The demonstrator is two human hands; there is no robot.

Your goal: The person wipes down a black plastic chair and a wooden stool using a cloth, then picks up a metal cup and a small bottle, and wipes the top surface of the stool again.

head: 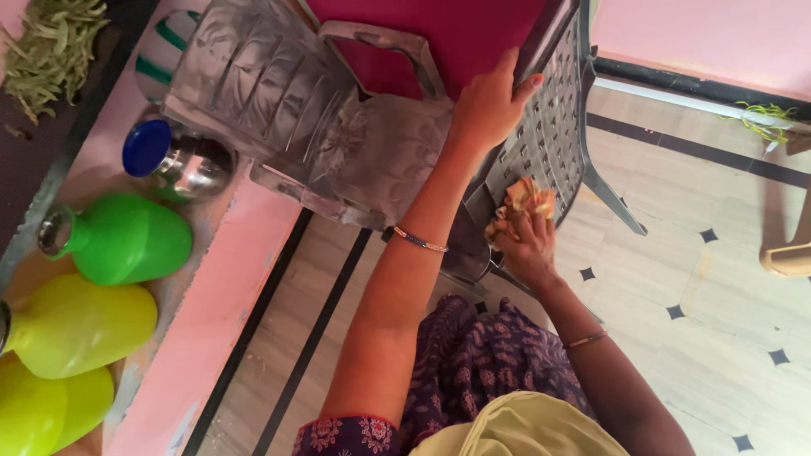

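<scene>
A grey plastic chair stands tilted in front of me, its perforated backrest to the right. My left hand grips the top edge of that backrest. My right hand is closed on a crumpled orange and cream cloth, pressed against the lower part of the perforated backrest. A thin bangle sits on each wrist.
A pink ledge runs along the left with a steel pot with a blue lid, a green plastic pot and yellow-green pots. Green pods lie top left. Tiled floor spreads right; a wooden furniture piece stands at the right edge.
</scene>
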